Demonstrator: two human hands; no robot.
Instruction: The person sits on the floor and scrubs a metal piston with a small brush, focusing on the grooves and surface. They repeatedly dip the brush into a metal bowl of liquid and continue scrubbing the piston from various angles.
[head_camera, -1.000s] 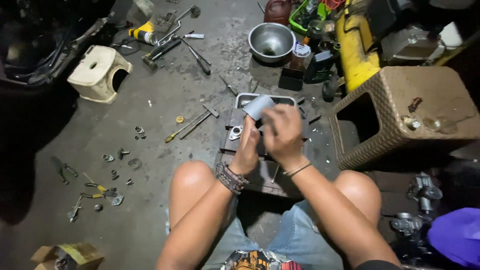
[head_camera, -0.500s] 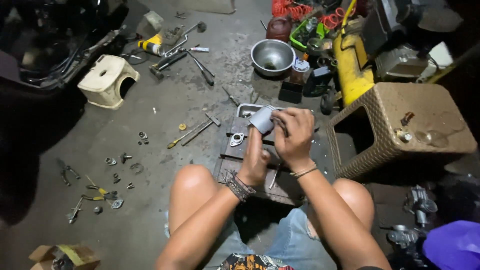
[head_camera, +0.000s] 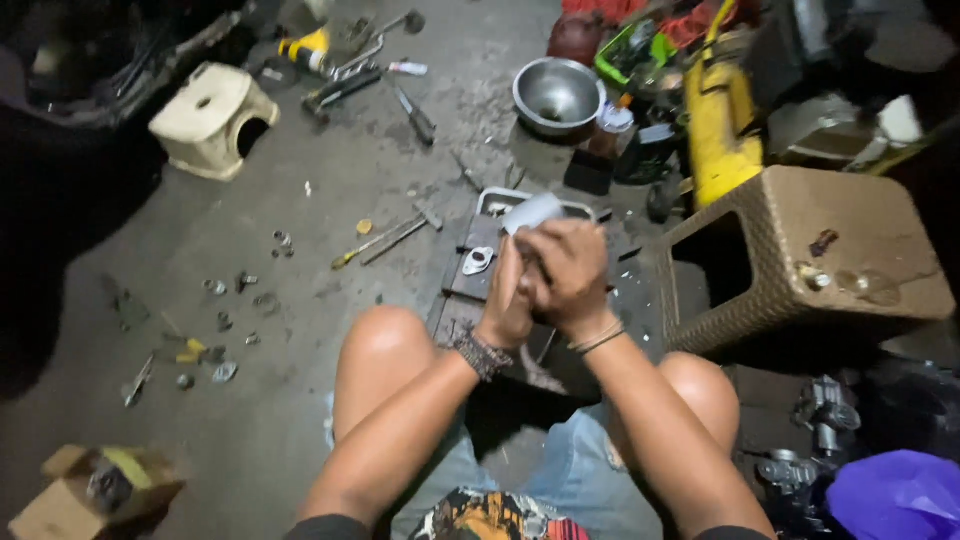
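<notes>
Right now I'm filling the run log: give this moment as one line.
left hand: on grey cylinder | right hand: grips it | over dark tray

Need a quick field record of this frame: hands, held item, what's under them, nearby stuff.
left hand: closed around the lower part of the grey cylindrical part
right hand: wrapped over the same part, pressed against the left hand
held item: grey cylindrical part, its top poking out above the hands
under hands: dark wooden block with a small metal flange lying on it
left of block: yellow-handled screwdriver on the floor
beyond: steel bowl
right: woven brown stool
</notes>
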